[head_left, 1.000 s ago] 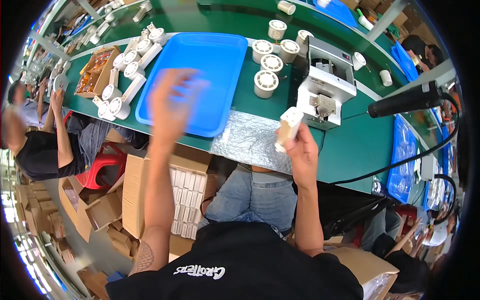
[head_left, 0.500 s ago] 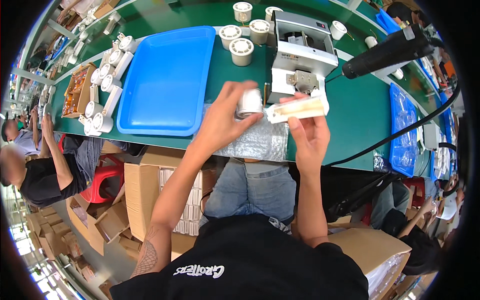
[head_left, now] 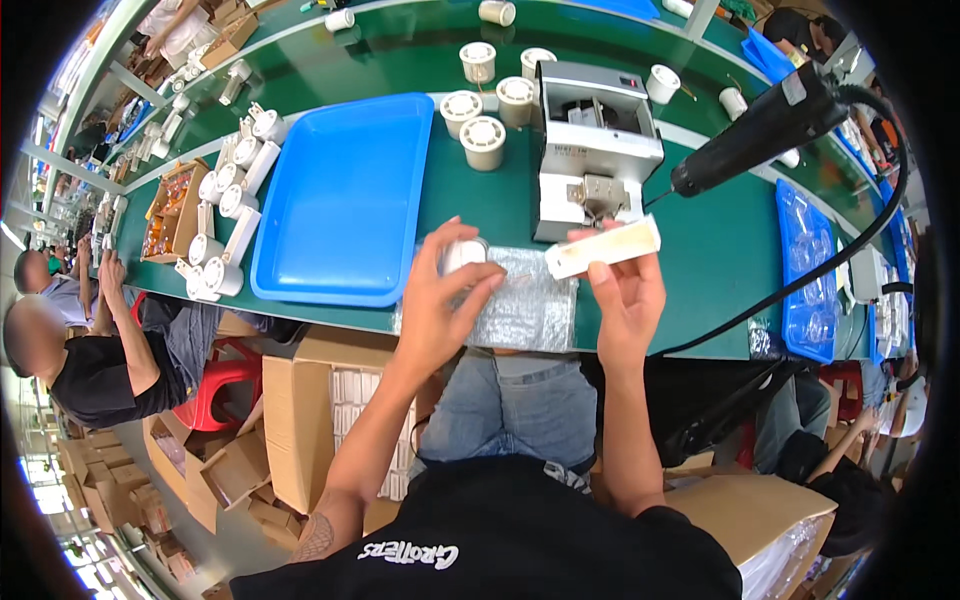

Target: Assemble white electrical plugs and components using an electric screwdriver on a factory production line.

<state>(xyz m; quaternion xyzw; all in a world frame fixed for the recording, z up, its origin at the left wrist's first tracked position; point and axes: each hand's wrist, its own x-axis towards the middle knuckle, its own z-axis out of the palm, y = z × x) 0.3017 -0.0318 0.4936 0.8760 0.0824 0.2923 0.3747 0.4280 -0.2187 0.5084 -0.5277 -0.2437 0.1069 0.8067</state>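
My left hand [head_left: 437,310] is closed around a small white cylindrical piece [head_left: 465,255], partly hidden by its fingers, above the left part of a sheet of bubble wrap [head_left: 525,315]. My right hand [head_left: 628,305] grips a long white plastic housing [head_left: 605,248] between thumb and fingers, tilted with its hollow, yellowish side toward me. This housing is just in front of a grey and white bench machine [head_left: 600,150].
A blue tray [head_left: 335,285] lies left of my hands. White round parts with slotted tops [head_left: 483,145] stand beyond them. At right hangs a black electric screwdriver [head_left: 755,135] with its cable. Assembled white lamp holders [head_left: 220,275] and a cardboard box [head_left: 175,215] sit farther left.
My left hand has moved left and toward me with the cylindrical piece, away from the long housing. The right hand still holds the housing. The whole view has shifted slightly.
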